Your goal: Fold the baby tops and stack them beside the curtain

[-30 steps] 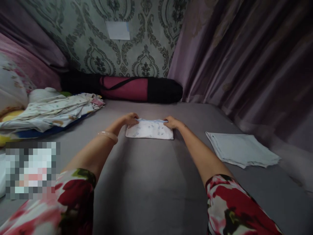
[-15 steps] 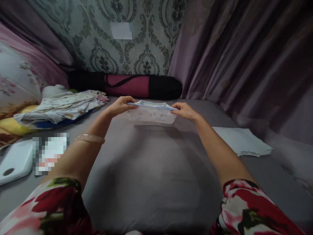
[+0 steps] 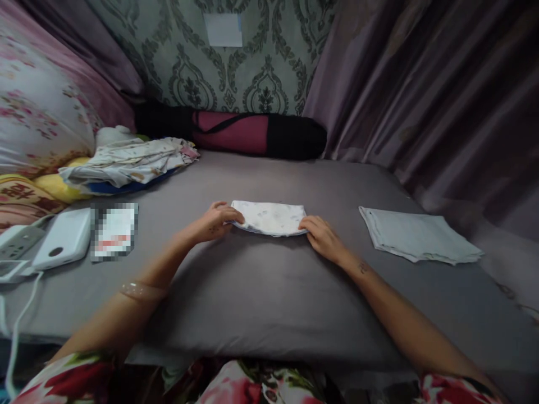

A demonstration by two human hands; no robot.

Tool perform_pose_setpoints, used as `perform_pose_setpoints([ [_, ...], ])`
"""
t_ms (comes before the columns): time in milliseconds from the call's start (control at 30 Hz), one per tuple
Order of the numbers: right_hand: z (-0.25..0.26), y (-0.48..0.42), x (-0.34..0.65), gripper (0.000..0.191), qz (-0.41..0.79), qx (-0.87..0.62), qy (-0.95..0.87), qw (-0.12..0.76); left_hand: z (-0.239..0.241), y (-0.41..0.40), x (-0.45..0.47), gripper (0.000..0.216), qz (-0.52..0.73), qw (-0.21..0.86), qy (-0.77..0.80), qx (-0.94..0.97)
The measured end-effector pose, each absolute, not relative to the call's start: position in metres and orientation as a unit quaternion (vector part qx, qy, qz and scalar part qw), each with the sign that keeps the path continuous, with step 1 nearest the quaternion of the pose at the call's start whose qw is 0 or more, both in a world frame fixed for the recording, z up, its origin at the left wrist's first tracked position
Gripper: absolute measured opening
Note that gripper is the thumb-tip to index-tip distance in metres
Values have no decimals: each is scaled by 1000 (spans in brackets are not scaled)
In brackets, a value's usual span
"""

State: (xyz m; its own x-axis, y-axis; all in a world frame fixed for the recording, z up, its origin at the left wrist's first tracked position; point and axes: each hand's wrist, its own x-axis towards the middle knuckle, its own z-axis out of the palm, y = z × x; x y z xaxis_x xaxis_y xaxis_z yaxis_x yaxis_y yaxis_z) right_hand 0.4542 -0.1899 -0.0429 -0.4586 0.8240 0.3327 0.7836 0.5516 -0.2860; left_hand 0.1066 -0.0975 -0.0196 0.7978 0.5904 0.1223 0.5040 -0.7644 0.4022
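Note:
A small folded white garment [image 3: 269, 217] with a faint print lies on the grey bed sheet [image 3: 261, 292], its near edge trimmed in blue. My left hand [image 3: 219, 220] grips its left near corner, fingers on top. At the opposite corner, my right hand [image 3: 322, 235] pinches the cloth in the same way. The thumbs are mostly hidden. Off to the right of my right hand rests a stack of folded pale cloth [image 3: 421, 233].
Crumpled printed clothes [image 3: 130, 163] lie at the left, near a floral pillow [image 3: 37, 112]. A white power bank [image 3: 65, 238] sits beside a power strip [image 3: 19, 241] with cables. A long black and maroon bag [image 3: 236, 132] lies along the wall; purple curtains [image 3: 404, 84] hang at right.
Both hands have brought the garment down and nearer, from held up in the air to lying flat on the sheet. The view has tilted down slightly.

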Motion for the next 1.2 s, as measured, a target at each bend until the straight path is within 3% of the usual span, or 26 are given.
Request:
perform_pose_setpoints([
  [200,-44,-203,455,47,45,-473,-865,161,-33,-107,98,45,96,150,277,944],
  [333,-34,-199,444,41,40,-503,-845,180,-28,-112,106,38,123,155,303,932],
  [467,-28,-182,408,47,18,-552,-806,215,-27,-118,142,41,193,69,396,895],
  [667,-30,-157,358,59,36,-575,-807,130,-44,-117,190,54,116,-8,405,907],
  [1200,-59,-137,361,57,66,-589,-799,102,-64,-101,195,59,61,50,423,903],
])
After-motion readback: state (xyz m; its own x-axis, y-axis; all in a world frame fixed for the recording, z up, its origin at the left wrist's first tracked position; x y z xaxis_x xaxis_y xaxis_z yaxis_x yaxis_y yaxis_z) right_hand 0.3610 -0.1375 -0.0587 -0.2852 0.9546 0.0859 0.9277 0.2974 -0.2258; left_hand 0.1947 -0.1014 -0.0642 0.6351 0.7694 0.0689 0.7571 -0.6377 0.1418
